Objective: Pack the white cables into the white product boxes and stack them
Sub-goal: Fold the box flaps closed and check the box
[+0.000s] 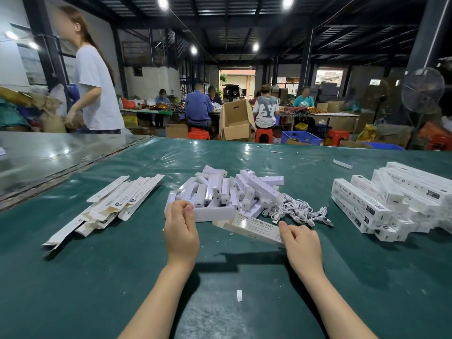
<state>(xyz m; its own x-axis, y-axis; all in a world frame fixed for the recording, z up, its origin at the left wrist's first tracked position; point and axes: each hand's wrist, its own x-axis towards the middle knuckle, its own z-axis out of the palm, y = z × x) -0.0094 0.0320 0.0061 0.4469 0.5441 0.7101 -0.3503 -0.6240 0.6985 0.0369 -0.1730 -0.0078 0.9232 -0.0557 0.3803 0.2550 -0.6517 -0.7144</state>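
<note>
- L hand [181, 231] pinches white bar [215, 214]; R hand [302, 243] grips product box [256, 227], 6 o'clock
- cables [298, 211] loose at 1 o'clock, unpacked
- packed boxes [391, 204] stacked at 3; flat boxes [117, 204] at 9: approx. part done

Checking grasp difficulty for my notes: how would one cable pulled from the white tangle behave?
Probably floppy: the white cables lie in loose, curled loops. Likely to snag: strands overlap in one heap, so neighbours may drag along. Seemingly light, being thin.
</note>
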